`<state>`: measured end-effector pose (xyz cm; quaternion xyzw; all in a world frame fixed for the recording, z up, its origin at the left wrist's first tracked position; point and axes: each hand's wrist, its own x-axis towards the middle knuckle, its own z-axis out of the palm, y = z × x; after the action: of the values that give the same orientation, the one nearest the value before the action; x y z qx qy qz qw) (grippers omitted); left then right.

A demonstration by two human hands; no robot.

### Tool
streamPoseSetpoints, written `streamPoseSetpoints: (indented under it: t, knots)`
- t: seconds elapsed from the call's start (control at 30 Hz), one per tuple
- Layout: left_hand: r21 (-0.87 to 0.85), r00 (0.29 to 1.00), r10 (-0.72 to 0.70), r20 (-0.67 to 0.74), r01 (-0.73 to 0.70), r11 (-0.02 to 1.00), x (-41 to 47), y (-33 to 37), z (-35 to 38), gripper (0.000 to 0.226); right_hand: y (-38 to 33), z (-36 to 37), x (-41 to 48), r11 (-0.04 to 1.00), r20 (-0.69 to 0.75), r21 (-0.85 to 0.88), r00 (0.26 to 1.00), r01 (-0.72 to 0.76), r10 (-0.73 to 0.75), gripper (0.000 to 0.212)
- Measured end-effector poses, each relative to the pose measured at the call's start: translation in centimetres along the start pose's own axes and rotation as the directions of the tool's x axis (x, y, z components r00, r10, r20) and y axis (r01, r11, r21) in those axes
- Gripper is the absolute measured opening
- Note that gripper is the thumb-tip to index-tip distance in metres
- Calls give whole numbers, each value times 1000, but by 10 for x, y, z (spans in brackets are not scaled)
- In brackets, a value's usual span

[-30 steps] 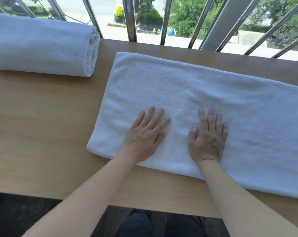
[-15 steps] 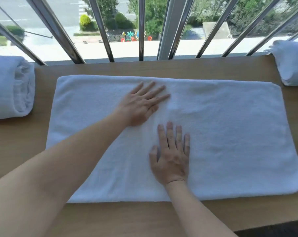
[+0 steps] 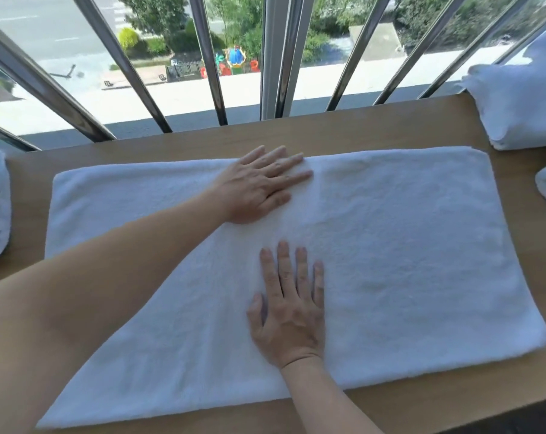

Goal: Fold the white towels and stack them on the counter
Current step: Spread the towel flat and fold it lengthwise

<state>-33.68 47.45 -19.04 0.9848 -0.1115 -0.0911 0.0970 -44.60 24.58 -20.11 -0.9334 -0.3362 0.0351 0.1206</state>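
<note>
This is an upper-floor room, seen at its window. A long pale wooden bench point(image 3: 390, 133) runs directly under a window fenced with slanting polished steel bars point(image 3: 209, 57). Through them one looks down on a paved street point(image 3: 39, 29), green trees point(image 3: 159, 14) and a small colourful playground point(image 3: 236, 57). The white terry towels point(image 3: 406, 245) spread, rolled and piled on the bench suggest household or lodging laundry; which one cannot be told.

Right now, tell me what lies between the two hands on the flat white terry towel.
In the head view, only a bare stretch of the flat white terry towel lies between the left hand and the right hand.
</note>
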Motion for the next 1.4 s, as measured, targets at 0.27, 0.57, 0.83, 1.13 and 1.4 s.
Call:
streamPoseSetpoints:
  t: [0.27, 0.57, 0.83, 1.13, 1.4]
  knots:
    - [40, 940, 340, 18, -340, 939, 17, 23, 1, 54, -2, -1, 1, 1000, -1, 12, 1000, -1, 1, 71]
    - [-19, 992, 122, -24, -123, 992, 54, 14, 2, 52, -2, -3, 1, 1000, 6, 21, 1000, 13, -13, 69]
    - [-90, 939, -332, -92, 324, 942, 14, 39, 8, 60, -2, -2, 1, 998, -35, 56, 999, 1, 1, 65]
    - [-126, 791, -604, -95, 592, 796, -141, 106, 52, 59, -2, -2, 0, 997, -12, 74, 1000, -23, 24, 69]
    - [-126, 741, -662, -112, 651, 749, -168, 170, 72, 64, 6, -21, -4, 936, 8, 349, 999, -50, 50, 60]
